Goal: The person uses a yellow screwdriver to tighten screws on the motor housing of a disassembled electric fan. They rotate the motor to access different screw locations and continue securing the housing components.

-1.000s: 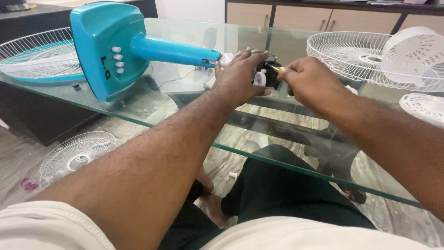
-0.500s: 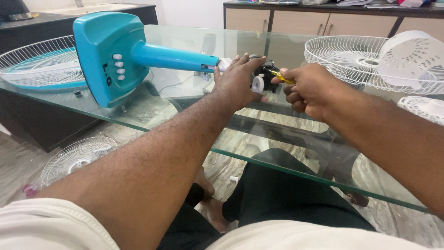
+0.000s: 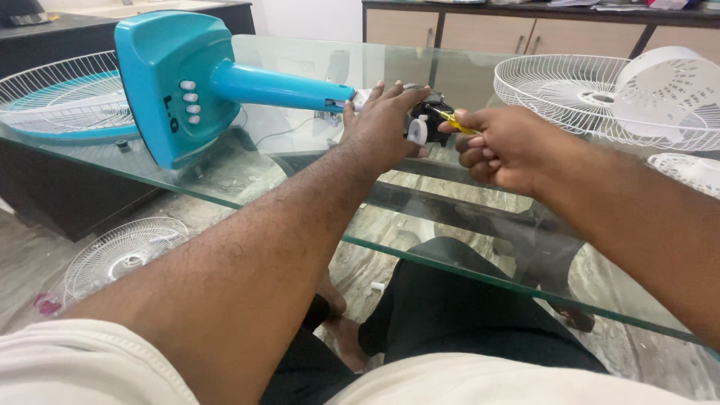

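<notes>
While the black fan motor (image 3: 429,120) at twelve o'clock on the glass table (image 3: 247,187) is largely hidden beneath the left hand (image 3: 384,124), fingers draped over it, a yellow screwdriver (image 3: 452,121) is pinched in the closed right hand (image 3: 504,148), its tip obscured, the teal fan stand (image 3: 187,82) lying at ten o'clock.

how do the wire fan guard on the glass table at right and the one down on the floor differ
The guard on the table sits on the glass table near the right hand; the guard on the floor lies below, seen through the glass. The table one looks larger and cut by the frame edge; the floor one shows whole. Both are white, round wire grilles.
</notes>
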